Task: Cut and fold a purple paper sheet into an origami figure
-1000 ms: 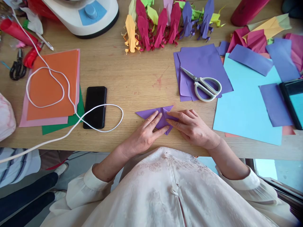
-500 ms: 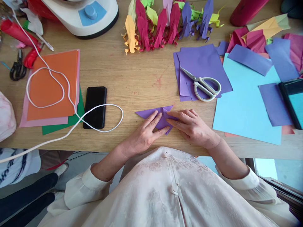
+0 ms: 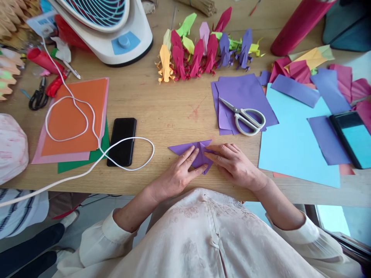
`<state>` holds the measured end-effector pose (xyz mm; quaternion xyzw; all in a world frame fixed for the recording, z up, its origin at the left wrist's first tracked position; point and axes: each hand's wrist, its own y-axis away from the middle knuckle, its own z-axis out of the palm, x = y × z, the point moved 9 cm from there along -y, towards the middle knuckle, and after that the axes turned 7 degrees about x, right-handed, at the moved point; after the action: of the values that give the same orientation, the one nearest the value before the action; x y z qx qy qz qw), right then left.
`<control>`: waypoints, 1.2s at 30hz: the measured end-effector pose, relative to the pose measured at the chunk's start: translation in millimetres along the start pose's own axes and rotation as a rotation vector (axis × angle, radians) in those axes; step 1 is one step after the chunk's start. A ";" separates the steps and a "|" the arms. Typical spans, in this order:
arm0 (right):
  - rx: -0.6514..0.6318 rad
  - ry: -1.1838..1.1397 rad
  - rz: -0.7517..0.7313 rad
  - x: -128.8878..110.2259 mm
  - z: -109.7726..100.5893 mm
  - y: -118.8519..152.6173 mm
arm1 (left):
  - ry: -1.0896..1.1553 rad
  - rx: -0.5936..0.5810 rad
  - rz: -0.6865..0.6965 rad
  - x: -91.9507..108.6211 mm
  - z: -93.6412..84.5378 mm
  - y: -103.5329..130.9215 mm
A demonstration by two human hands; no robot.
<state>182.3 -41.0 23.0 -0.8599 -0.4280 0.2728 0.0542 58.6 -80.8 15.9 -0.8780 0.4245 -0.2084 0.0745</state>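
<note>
A folded sheet of purple origami paper (image 3: 199, 158) lies near the table's front edge, one sharp point to the left and smaller flaps on the right. My left hand (image 3: 181, 172) rests on it with two fingers stretched flat and the thumb apart on the lower part. At the right flap, my right hand (image 3: 236, 166) has its fingers bent and pressed together on the paper's edge; its fingertips partly cover that edge. Behind, scissors (image 3: 243, 116) with pale handles lie on a stack of purple sheets (image 3: 249, 88).
Folded paper figures (image 3: 197, 58) stand in rows at the back. To the left are a black phone (image 3: 121, 143), a looping white cable (image 3: 152, 150), orange paper (image 3: 78, 116) and a small fan (image 3: 127, 42). A light blue sheet (image 3: 284, 143) and another device (image 3: 352, 139) lie right.
The view has tilted up slightly, so the table's things appear lower and more of the back shows. Both hands stay on the purple paper in nearly the same pose.
</note>
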 end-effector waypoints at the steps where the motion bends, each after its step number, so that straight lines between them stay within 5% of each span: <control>1: 0.002 0.001 0.011 0.3 0.1 -2.1 | -0.006 -0.001 -0.002 -0.2 -0.3 0.0; 26: 0.120 -0.019 0.115 11.1 -3.4 -17.0 | -0.029 0.024 -0.115 -17.2 -5.4 -10.2; 36: 0.107 -0.004 0.138 13.0 -2.5 -15.9 | -0.168 0.012 -0.050 -27.8 -8.0 -26.3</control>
<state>178.6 -20.8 24.8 -0.8826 -0.3528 0.3001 0.0805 58.6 -42.3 22.8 -0.9023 0.3932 -0.1383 0.1101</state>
